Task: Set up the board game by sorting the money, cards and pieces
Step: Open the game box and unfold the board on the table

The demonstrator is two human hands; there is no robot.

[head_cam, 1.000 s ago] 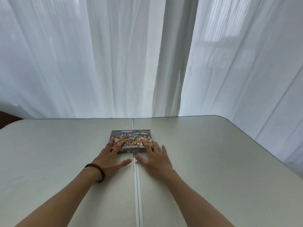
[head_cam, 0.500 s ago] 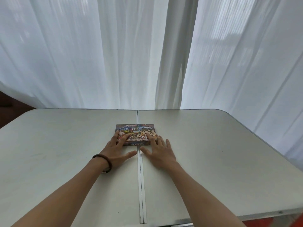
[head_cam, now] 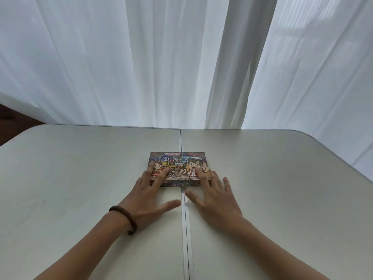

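A small colourful board game box (head_cam: 177,164) with cartoon figures lies closed and flat on the white folding table (head_cam: 282,188), across its centre seam. My left hand (head_cam: 149,197), with a dark bracelet at the wrist, rests flat with its fingertips on the box's near left part. My right hand (head_cam: 214,197) lies flat too, its index finger on the lid's near right part and the other fingers beside the box. Both hands have spread fingers and grip nothing. No money, cards or pieces are visible.
White sheer curtains (head_cam: 161,61) hang right behind the table's far edge. The table's rounded right corner (head_cam: 363,142) and right edge are near. A seam (head_cam: 185,229) runs down the tabletop's middle between my hands.
The camera has tilted and shifted slightly, so the table sits differently in view. My hands and the box keep the same pose relative to each other.
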